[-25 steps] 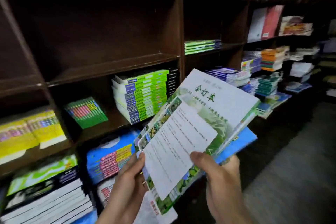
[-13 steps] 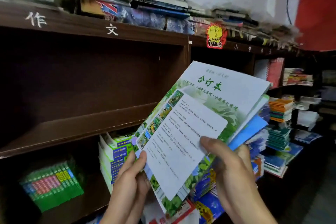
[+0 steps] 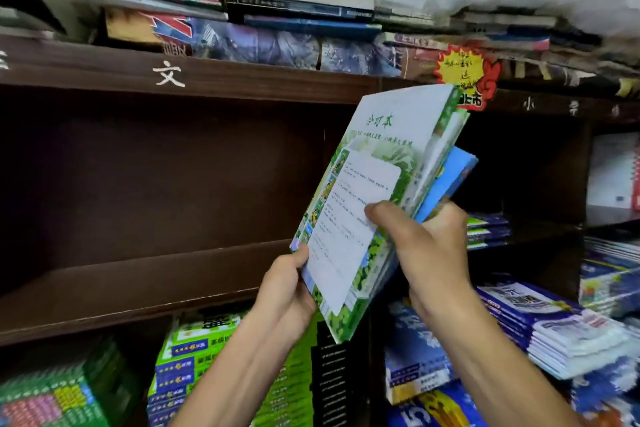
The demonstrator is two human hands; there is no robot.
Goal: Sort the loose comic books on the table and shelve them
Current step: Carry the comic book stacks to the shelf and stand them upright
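Holding a small stack of books point(image 3: 391, 184) up in front of the shelves, I have my left hand point(image 3: 284, 291) closed on its lower left corner and my right hand point(image 3: 429, 246) clamped on its right side, thumb point(image 3: 388, 218) pressed across the white panel of the green-and-white top cover. A blue book point(image 3: 450, 177) fans out behind it, and how many more sit in the stack I cannot tell.

As for the task, I judge it partway through the shelving part: this batch is off the table and gathered in my hands, but none of it is on a shelf yet. No table is in view, so I cannot say what is left there. Just to the left of the stack is a bare compartment, with the brown shelf board point(image 3: 138, 281) below it and the white painted character point(image 3: 168, 73) on the rail above. The compartments underneath already carry green books point(image 3: 194, 357), and blue ones point(image 3: 554, 329) lie stacked to the right.

Compared with half a second ago, the stack has been lifted and turned more upright, its top corner now overlapping the red-and-yellow starburst tag point(image 3: 464, 69), and the piles on top of the bookcase fill more of the view.
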